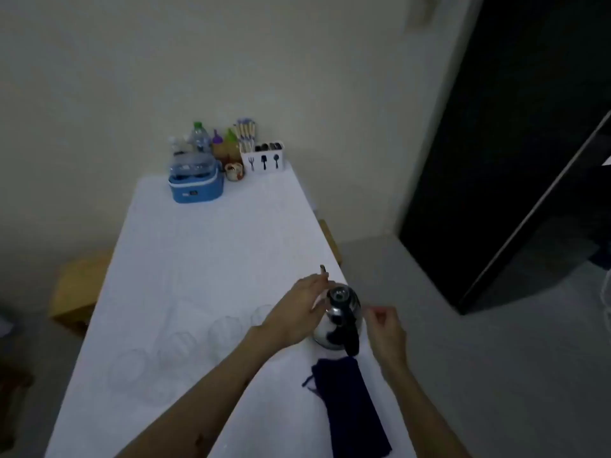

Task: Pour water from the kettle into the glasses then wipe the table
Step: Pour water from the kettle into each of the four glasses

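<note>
Kettle [339,320] upright at table [215,246] right edge | left hand [297,309] pressed against its body | right hand [386,328] loosely curled, empty, beside handle | risk: near-invisible glasses [224,328] adjacent, sleeve-knock or overpour likely

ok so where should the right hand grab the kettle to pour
Grip the black handle, coming from the near side with the right hand. The handle runs down the kettle on the side facing the person, so the spout likely points away, toward the far side.
</note>
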`<act>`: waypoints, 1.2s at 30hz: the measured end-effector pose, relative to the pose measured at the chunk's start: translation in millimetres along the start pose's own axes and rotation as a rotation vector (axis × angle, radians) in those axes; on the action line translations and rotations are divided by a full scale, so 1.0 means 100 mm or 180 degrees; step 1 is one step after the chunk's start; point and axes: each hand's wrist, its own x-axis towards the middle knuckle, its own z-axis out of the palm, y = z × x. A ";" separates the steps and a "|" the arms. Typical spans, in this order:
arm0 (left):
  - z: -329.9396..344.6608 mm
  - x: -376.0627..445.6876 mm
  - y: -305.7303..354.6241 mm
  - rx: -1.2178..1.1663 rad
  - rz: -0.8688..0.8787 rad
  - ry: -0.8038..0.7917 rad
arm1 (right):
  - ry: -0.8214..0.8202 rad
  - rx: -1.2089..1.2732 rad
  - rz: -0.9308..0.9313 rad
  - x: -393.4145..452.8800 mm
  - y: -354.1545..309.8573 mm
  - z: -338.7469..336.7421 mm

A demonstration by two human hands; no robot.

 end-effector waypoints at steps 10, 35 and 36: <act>0.58 0.35 -0.16 0.0927 -0.0171 -0.1787 | -0.0568 0.0411 0.0929 0.17 0.51 0.43; -0.26 -0.56 0.66 0.0658 0.0598 -0.0513 | 0.0167 0.1738 0.0204 -0.94 -0.42 -0.05; -0.33 -0.68 0.68 0.0690 0.0674 -0.0398 | 0.0162 0.1759 0.0161 -1.07 -0.47 -0.04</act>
